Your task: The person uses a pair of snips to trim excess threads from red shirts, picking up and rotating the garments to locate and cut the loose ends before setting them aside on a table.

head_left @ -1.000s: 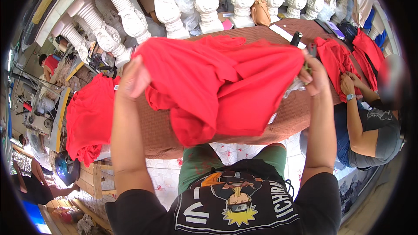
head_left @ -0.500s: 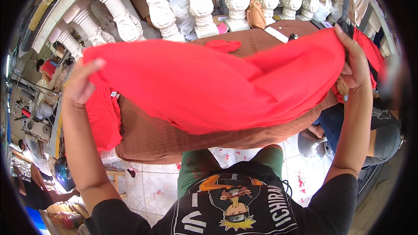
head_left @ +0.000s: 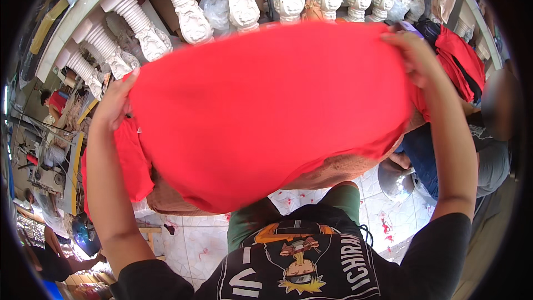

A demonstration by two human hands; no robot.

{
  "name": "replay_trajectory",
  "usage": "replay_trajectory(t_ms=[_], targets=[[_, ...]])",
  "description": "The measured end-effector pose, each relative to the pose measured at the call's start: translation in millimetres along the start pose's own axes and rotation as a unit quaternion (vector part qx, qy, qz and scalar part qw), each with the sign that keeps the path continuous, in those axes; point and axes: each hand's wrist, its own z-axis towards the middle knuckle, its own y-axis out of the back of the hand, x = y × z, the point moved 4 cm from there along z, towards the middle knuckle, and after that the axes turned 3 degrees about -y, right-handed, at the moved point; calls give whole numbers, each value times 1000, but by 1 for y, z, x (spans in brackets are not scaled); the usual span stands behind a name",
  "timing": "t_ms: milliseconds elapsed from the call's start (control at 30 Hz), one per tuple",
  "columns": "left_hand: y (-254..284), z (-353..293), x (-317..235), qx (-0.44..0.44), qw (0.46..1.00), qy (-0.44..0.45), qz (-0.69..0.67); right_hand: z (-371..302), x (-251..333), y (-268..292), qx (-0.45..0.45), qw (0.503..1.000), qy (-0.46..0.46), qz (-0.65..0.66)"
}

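Head view, red cloth point(head_left: 272, 116): held up between both hands over the table point(head_left: 338, 172), spread broad, its lower edge sagging toward the person's lap; its blur suggests movement.
Left hand point(head_left: 115, 100): grasping the cloth's left edge near the upper corner, thumb on the near side; some fingertips are hidden.
Right hand point(head_left: 415, 58): pinching the upper right corner, fingers bent around the edge; exactly how they close behind it cannot be told.
Why so wide: hands set well apart at the two upper ends probably pull the top edge taut, so the cloth hangs open rather than bunching.
Brown cover: over the table, mostly hidden by the cloth; it likely gives a soft surface under the fabric.
Red pile point(head_left: 133, 161): at the table's left end, beside the left forearm, perhaps set aside there to leave the middle for spreading.
Red garment point(head_left: 461, 61): at the far right, near a seated co-worker point(head_left: 491, 169), seemingly within that person's reach.
White balusters point(head_left: 241, 0): lined up beyond the table's far edge.
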Motion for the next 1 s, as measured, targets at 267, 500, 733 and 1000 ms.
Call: replay_trajectory(t_ms=[267,500,733,1000], targets=[[63,31,-27,-177,906,-239,-303,2,52,-11,46,987,146,56],[-43,-43,156,-203,926,-100,-302,-34,-157,-38,143,985,-84,39],[-85,-97,277,-232,937,13,-261,-29,-235,-90,137,961,-224,-88],[-92,-87,281,-264,942,-13,-207,-20,-232,-87,118,981,-70,135]])
